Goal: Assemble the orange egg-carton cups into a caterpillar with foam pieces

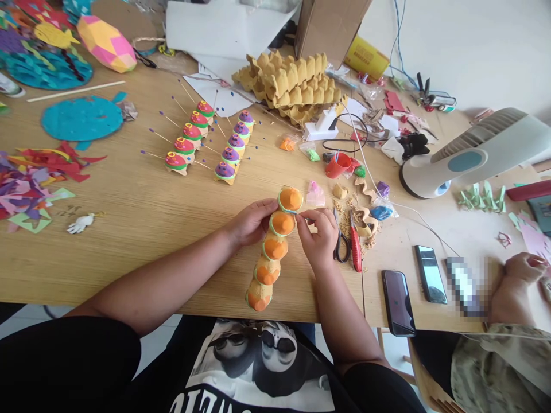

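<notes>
Head view: orange-topped egg-carton strip (275, 248), five cups, between the two hands above the worktop (172, 212). Left hand (253, 223): fingers closed on its left edge, near the far end. Right hand (319, 235): thumb and forefinger close together at the green trim by the second cup; cannot tell whether they grip it. Pink clay bag (315, 195) just beyond the right fingers; scissors (343, 248) and red-handled cutter (356, 248) to their right. Farther off, beyond the left fingers: red-and-green row (191, 132), purple-and-yellow row (232, 148).
</notes>
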{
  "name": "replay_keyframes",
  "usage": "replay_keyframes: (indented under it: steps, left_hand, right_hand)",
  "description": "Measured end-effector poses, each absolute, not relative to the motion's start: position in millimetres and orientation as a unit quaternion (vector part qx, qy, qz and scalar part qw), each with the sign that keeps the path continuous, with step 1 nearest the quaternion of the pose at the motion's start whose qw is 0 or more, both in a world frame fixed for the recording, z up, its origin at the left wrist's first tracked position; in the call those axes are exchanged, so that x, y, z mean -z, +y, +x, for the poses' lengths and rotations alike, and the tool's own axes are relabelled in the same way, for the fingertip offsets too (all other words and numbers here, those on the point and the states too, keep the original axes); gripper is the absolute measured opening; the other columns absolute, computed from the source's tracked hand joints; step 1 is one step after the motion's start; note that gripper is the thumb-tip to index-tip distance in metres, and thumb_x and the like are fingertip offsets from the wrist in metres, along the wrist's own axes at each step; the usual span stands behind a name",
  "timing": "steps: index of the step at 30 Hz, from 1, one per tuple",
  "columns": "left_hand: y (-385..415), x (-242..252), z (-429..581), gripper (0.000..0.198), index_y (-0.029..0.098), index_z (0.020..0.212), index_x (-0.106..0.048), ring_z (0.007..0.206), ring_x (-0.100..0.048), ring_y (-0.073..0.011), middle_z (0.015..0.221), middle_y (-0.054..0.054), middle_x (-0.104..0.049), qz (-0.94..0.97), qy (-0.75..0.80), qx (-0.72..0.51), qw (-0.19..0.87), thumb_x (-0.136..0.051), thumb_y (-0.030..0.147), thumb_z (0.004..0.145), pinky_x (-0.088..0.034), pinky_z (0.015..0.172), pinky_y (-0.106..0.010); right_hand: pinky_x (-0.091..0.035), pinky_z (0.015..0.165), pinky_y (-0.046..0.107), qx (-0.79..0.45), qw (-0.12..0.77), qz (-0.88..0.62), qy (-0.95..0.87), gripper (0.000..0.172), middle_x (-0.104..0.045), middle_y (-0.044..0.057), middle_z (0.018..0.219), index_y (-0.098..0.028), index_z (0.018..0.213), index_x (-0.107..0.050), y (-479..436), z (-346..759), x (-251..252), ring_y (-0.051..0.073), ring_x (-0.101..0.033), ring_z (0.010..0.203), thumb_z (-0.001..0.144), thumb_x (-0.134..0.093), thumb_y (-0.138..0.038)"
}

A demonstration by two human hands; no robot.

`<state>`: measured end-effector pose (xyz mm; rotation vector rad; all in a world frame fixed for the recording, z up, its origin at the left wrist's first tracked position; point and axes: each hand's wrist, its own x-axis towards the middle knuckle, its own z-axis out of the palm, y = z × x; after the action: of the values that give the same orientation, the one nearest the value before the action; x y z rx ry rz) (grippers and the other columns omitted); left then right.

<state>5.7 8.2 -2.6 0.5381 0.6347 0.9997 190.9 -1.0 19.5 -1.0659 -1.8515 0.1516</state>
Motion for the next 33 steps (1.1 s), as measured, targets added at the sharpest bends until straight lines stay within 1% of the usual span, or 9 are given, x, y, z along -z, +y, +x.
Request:
replay_keyframes:
  steps: [5, 8, 11, 14, 16, 19, 24, 33]
  left_hand:
    - [7.8, 0.9, 5.9, 0.020, 0.023, 0.077, -0.072, 0.064, -0.060, -0.0191, 0.073, -0.003, -0.069, 0.256, 0.308, -0.466, 0.789, -0.076, 0.042, 0.084, -0.043, 0.063, -0.031]
    - [7.9, 0.3, 5.1, 0.020, 0.024, 0.079, -0.073, 0.065, -0.061, -0.0188, 0.075, -0.003, -0.070, 0.254, 0.307, -0.468, 0.789, -0.075, 0.043, 0.084, -0.044, 0.065, -0.031]
    - [8.4, 0.4, 3.3, 0.020, 0.025, 0.082, -0.074, 0.065, -0.062, -0.0189, 0.073, -0.002, -0.070, 0.244, 0.302, -0.461, 0.798, -0.075, 0.045, 0.084, -0.044, 0.065, -0.031]
    - [8.8, 0.8, 1.6, 0.021, 0.026, 0.084, -0.074, 0.066, -0.064, -0.0206, 0.069, -0.002, -0.069, 0.236, 0.295, -0.446, 0.812, -0.073, 0.047, 0.085, -0.044, 0.065, -0.032]
    - [8.9, 0.7, 1.2, 0.021, 0.026, 0.083, -0.073, 0.067, -0.065, -0.0217, 0.067, -0.002, -0.068, 0.228, 0.290, -0.439, 0.819, -0.072, 0.047, 0.085, -0.045, 0.065, -0.032]
    - [8.9, 0.4, 1.3, 0.020, 0.026, 0.083, -0.074, 0.067, -0.066, -0.0218, 0.068, -0.003, -0.070, 0.220, 0.286, -0.435, 0.825, -0.073, 0.047, 0.084, -0.046, 0.064, -0.032]
    - [9.0, 1.0, 1.6, 0.020, 0.027, 0.085, -0.074, 0.068, -0.067, -0.0220, 0.071, -0.003, -0.071, 0.213, 0.287, -0.434, 0.827, -0.074, 0.047, 0.084, -0.046, 0.063, -0.031]
    - [7.7, 0.4, 2.5, 0.021, 0.027, 0.085, -0.074, 0.068, -0.068, -0.0222, 0.070, -0.003, -0.071, 0.215, 0.279, -0.422, 0.835, -0.074, 0.048, 0.083, -0.047, 0.063, -0.031]
  right_hand:
    - [-0.047, 0.066, 0.033, -0.062, 0.492, -0.426, -0.757, 0.009, -0.063, -0.001, 0.072, -0.022, 0.086, -0.064, -1.8, 188.9, -20.5, 0.015, -0.057, 0.067, 0.094, -0.068, -0.022]
    - [-0.047, 0.065, 0.032, -0.095, 0.519, -0.423, -0.737, 0.008, -0.064, -0.001, 0.074, -0.022, 0.086, -0.065, -2.9, 190.1, -21.0, 0.014, -0.057, 0.067, 0.093, -0.069, -0.021]
    - [-0.047, 0.064, 0.031, -0.125, 0.537, -0.444, -0.706, 0.009, -0.065, 0.000, 0.075, -0.022, 0.088, -0.067, -2.6, 193.0, -21.4, 0.014, -0.056, 0.067, 0.095, -0.067, -0.025]
    - [-0.048, 0.065, 0.033, -0.129, 0.522, -0.456, -0.709, 0.014, -0.065, 0.001, 0.075, -0.022, 0.087, -0.069, -1.1, 194.4, -21.5, 0.016, -0.057, 0.068, 0.096, -0.065, -0.030]
    - [-0.049, 0.065, 0.033, -0.129, 0.514, -0.448, -0.720, 0.014, -0.065, 0.001, 0.075, -0.022, 0.086, -0.069, -0.5, 193.8, -21.3, 0.016, -0.057, 0.069, 0.096, -0.066, -0.031]
    - [-0.049, 0.066, 0.033, -0.124, 0.506, -0.435, -0.735, 0.012, -0.065, 0.002, 0.075, -0.022, 0.087, -0.070, -0.8, 191.9, -20.9, 0.016, -0.058, 0.071, 0.096, -0.067, -0.028]
    - [-0.050, 0.067, 0.035, -0.108, 0.483, -0.444, -0.747, 0.014, -0.064, 0.003, 0.076, -0.022, 0.086, -0.070, -1.4, 191.0, -20.0, 0.017, -0.058, 0.072, 0.097, -0.065, -0.030]
    - [-0.047, 0.068, 0.035, -0.044, 0.498, -0.422, -0.756, 0.011, -0.064, 0.001, 0.074, -0.022, 0.085, -0.068, -0.5, 190.4, -21.4, 0.017, -0.058, 0.070, 0.096, -0.067, -0.025]
